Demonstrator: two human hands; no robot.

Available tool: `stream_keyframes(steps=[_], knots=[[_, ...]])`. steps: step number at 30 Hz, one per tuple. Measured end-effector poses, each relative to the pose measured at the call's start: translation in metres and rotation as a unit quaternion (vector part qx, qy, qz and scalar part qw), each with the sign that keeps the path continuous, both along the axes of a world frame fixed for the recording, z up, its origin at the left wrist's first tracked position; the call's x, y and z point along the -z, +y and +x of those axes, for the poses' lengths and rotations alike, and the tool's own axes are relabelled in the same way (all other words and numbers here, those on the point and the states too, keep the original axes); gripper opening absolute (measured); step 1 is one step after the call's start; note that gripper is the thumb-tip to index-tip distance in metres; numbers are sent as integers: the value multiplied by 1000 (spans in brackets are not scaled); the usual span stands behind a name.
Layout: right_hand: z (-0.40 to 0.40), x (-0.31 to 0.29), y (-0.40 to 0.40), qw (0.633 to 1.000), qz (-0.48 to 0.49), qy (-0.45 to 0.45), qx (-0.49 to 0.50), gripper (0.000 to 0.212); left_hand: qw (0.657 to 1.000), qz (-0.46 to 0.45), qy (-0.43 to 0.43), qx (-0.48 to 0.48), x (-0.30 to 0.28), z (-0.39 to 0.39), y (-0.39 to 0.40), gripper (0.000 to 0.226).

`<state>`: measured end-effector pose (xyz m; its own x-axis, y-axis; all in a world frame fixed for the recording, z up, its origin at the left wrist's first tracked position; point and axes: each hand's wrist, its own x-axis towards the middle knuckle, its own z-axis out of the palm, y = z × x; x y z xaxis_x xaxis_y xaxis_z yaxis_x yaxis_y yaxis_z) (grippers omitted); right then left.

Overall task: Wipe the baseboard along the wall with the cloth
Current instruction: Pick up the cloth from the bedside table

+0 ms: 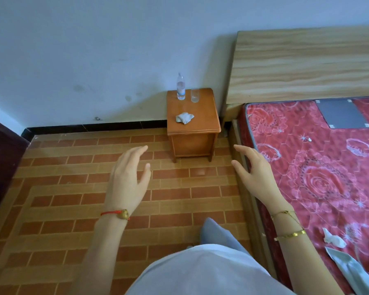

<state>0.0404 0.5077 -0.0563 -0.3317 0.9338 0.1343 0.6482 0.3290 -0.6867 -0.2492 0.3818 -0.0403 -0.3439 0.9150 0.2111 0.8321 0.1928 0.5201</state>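
A crumpled pale cloth (pixel 184 118) lies on top of a small wooden nightstand (pixel 202 128) against the far wall. A black baseboard (pixel 94 127) runs along the foot of that wall, from the left corner to the nightstand. My left hand (pixel 129 177) hovers over the tiled floor with fingers straight and thumb spread, holding nothing. My right hand (pixel 255 167) is raised beside the bed edge, fingers relaxed and spread, also empty. Both hands are well short of the cloth and the baseboard.
A water bottle (pixel 180 87) and a glass (pixel 194 95) stand at the back of the nightstand. A bed with a red mattress (pixel 320 167) and wooden headboard (pixel 307 64) fills the right side. A dark door (pixel 0 158) is at the left. Brick-pattern floor (pixel 73 199) lies between.
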Motion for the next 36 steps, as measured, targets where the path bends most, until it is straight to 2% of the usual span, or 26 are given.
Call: stream_keyframes(steps=[8, 20, 25, 29, 36], knots=[[-49, 35, 122, 999, -28, -18, 1, 37, 1000, 12, 7, 2, 30, -46, 124, 39], [-151, 73, 381, 997, -58, -41, -23, 38, 998, -2, -23, -50, 86, -122, 358, 36], [-199, 112, 463, 992, -85, -74, -53, 39, 998, -30, -23, -53, 145, -156, 436, 36], [-235, 159, 512, 985, -102, -109, -84, 41, 995, -87, -21, -47, 205, -179, 488, 38], [-285, 271, 569, 968, -142, -159, -136, 46, 987, -145, -44, -54, 332, -201, 552, 39]])
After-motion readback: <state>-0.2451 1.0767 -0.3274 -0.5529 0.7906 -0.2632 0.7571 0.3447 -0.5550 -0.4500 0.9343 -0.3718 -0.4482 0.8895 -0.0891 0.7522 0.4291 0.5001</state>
